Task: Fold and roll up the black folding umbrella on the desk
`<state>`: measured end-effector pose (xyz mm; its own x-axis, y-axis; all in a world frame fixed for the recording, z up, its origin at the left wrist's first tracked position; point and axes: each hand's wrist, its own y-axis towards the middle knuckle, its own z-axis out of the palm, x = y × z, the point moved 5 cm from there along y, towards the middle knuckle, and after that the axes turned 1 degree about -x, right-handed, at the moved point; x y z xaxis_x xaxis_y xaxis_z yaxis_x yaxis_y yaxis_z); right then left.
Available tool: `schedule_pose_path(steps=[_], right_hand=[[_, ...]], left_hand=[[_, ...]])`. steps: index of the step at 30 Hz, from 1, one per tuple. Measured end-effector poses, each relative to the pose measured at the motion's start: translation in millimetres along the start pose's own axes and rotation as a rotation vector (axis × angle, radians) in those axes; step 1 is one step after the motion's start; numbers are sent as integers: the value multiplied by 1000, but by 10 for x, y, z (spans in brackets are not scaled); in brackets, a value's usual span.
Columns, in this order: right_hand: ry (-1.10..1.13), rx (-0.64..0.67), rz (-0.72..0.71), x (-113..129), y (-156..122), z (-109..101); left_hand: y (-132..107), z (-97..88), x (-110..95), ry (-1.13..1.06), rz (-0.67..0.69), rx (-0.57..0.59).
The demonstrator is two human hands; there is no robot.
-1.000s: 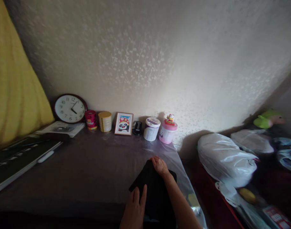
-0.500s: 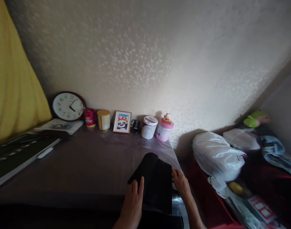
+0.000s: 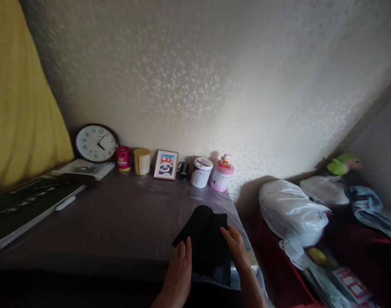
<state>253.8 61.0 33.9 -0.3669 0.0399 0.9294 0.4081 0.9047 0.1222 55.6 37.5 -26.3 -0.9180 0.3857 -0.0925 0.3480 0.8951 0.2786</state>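
A folded black cloth (image 3: 203, 233) lies near the front right corner of the dark table (image 3: 118, 214). My left hand (image 3: 179, 273) rests flat on the cloth's left edge, fingers stretched out and together. My right hand (image 3: 235, 244) lies on the cloth's right side, fingers extended over the fabric and pressing it inward. The lower part of the cloth hangs over the table's front edge between my forearms.
Along the wall stand a round clock (image 3: 97, 143), a red tin (image 3: 123, 158), a yellow tin (image 3: 142, 161), a panda picture frame (image 3: 166, 164), a white tub (image 3: 201, 172) and a pink jar (image 3: 221, 176). Books (image 3: 28, 201) lie left. White plastic bags (image 3: 291, 211) pile up right.
My right hand slid back from the cloth's far end to its right edge, then moved inward onto the cloth, which now looks narrower. My left hand stayed put.
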Motion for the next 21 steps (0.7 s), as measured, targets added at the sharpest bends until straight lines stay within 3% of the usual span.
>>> schedule_pose_path(steps=[3, 6, 12, 21], right_hand=[[210, 110, 10, 211, 73, 253], [320, 139, 29, 330, 162, 509], [483, 192, 77, 283, 236, 885], [145, 106, 24, 30, 412, 1021]], left_hand=[[3, 18, 7, -21, -13, 19], [15, 0, 6, -65, -21, 53], [42, -24, 12, -65, -36, 98], [-26, 53, 119, -265, 30, -15]])
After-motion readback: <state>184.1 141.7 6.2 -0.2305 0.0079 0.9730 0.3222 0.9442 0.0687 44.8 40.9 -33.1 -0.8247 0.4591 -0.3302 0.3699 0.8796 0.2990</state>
